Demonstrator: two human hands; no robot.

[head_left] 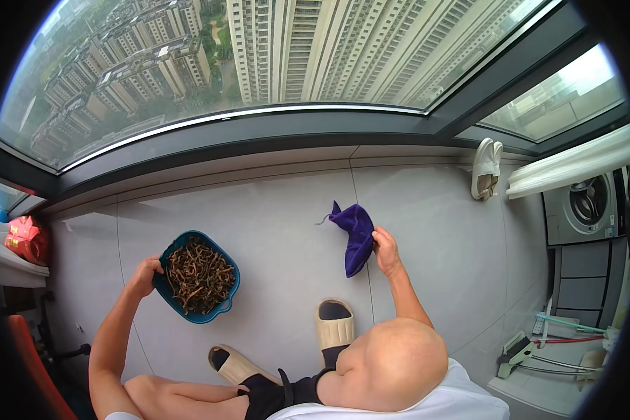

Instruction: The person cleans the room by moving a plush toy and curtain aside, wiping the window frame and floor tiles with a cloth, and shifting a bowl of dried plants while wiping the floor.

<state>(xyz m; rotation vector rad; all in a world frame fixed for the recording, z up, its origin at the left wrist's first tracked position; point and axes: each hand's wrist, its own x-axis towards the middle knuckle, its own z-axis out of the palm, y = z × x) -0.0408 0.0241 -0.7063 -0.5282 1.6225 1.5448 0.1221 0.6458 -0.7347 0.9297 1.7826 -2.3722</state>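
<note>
My left hand (145, 274) grips the left rim of a blue plastic basin (235, 285), fingers closed over its edge. Brown, twisted, dried strips (200, 274) fill much of the basin; their exact kind I cannot make out. On the other side, my right hand (386, 250) pinches the right edge of a purple cloth pouch (358, 238). A thin string trails from the pouch's upper left corner. The pouch hangs limp, and whether it touches the floor I cannot tell.
Grey tiled floor (280, 203) runs up to a wide window. White shoes (484, 169) stand by the wall at right, near a washing machine (586, 204). Mops (521, 353) lie lower right. A red bag (28, 240) sits at far left. My slippered feet (334, 323) are in front.
</note>
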